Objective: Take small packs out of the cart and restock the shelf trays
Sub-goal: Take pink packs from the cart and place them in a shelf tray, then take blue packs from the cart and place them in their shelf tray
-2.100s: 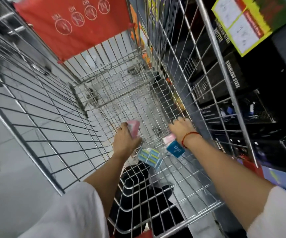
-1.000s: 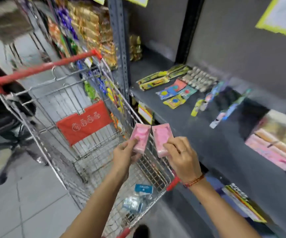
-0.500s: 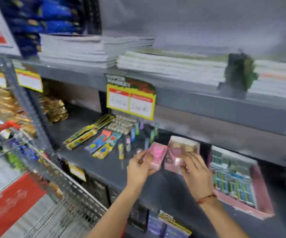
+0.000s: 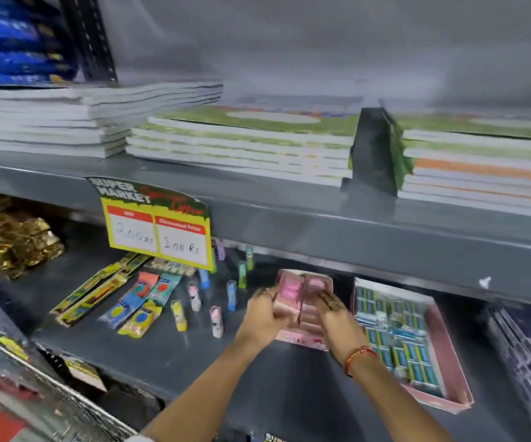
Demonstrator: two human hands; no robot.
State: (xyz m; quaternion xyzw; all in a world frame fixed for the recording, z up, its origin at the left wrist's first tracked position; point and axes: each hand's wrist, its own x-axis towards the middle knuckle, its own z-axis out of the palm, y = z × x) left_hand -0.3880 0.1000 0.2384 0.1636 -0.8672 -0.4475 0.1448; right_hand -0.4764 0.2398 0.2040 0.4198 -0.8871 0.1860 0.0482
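Observation:
Both my hands are over a small pink display tray on the grey lower shelf. My left hand grips a pink pack at the tray's left side. My right hand presses a second pink pack down into the tray beside it; a red thread bracelet sits on that wrist. To the right lies a larger pink tray filled with several small blue packs. The wire cart shows only as a corner at the bottom left.
Upright little tubes and flat colourful sachets lie left of the trays. A yellow price sign hangs from the upper shelf edge, which carries stacks of notebooks. Gold packets sit far left.
I lifted two pink packs out of the cart, turned to the shelf, and brought them down into the small pink tray. The view swung from the cart up to the shelf.

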